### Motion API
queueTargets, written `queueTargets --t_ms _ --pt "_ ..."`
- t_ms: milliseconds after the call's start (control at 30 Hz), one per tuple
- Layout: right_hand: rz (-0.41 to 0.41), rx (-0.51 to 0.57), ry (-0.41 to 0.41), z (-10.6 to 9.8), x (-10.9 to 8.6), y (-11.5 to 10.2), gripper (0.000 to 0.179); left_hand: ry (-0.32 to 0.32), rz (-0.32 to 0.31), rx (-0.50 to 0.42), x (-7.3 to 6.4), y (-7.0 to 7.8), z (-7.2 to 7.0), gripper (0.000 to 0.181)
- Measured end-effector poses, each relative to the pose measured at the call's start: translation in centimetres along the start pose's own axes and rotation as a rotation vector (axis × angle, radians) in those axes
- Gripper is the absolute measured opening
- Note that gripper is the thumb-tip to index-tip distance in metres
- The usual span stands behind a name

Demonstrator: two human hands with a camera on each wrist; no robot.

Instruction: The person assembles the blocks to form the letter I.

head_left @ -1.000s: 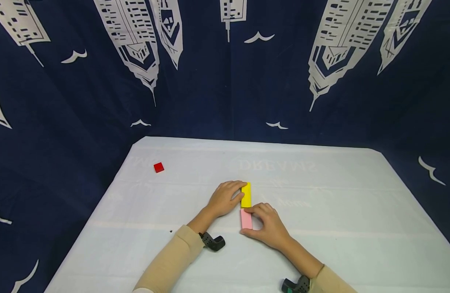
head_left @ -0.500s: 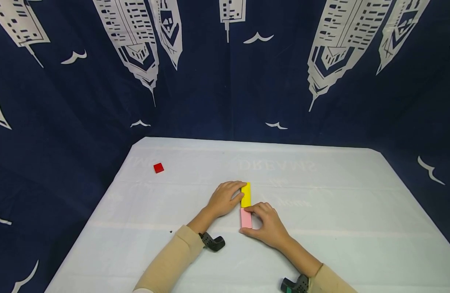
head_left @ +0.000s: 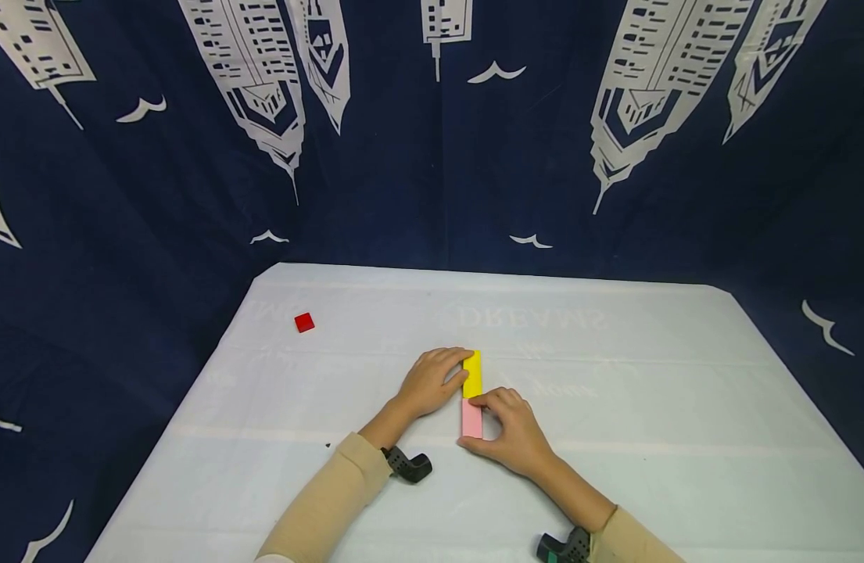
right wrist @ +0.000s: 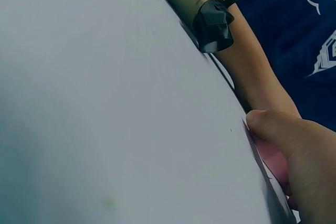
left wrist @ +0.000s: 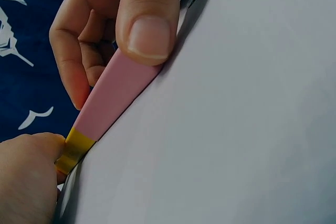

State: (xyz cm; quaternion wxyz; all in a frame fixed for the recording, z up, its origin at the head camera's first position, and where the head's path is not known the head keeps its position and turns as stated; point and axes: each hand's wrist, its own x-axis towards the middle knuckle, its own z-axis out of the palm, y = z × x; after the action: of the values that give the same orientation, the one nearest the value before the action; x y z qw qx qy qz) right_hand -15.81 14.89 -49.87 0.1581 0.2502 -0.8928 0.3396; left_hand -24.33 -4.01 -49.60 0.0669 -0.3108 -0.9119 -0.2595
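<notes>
A yellow block and a pink block lie end to end on the white table in the head view, their ends touching. My left hand holds the yellow one between thumb and fingers from its left side. The pink one is pinched lengthwise by my right hand, thumb at the near end and index finger by the joint. In the left wrist view the right thumb covers one end of the pink block. Only a sliver of pink shows in the right wrist view.
A small red square block lies at the far left of the white-covered table. Behind hangs a dark blue cloth printed with white buildings. Each wrist wears a black camera, such as the left wrist's camera.
My right hand has shifted the pink block slightly away from me and left, closing a thin gap to the yellow block. My left hand stays in place.
</notes>
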Motion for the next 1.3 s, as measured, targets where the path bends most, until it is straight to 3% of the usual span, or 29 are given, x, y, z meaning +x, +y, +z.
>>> queueTargets --t_ms 200,367,800,1300 --pt "0.036 0.062 0.001 -0.2 0.1 0.0 0.067 0.001 0.006 -0.004 0.0 -0.1 0.0 0.040" --pt "0.064 0.108 0.017 -0.3 0.5 0.4 0.061 0.005 0.012 -0.013 0.0 0.0 -0.1 0.040" --pt "0.102 0.111 -0.016 -0.3 2.3 1.8 0.052 -0.017 -0.008 0.002 0.0 0.0 -0.2 0.041" --pt "0.098 0.116 -0.030 -0.2 2.4 2.2 0.049 -0.008 -0.002 0.007 0.0 -0.1 0.0 0.041"
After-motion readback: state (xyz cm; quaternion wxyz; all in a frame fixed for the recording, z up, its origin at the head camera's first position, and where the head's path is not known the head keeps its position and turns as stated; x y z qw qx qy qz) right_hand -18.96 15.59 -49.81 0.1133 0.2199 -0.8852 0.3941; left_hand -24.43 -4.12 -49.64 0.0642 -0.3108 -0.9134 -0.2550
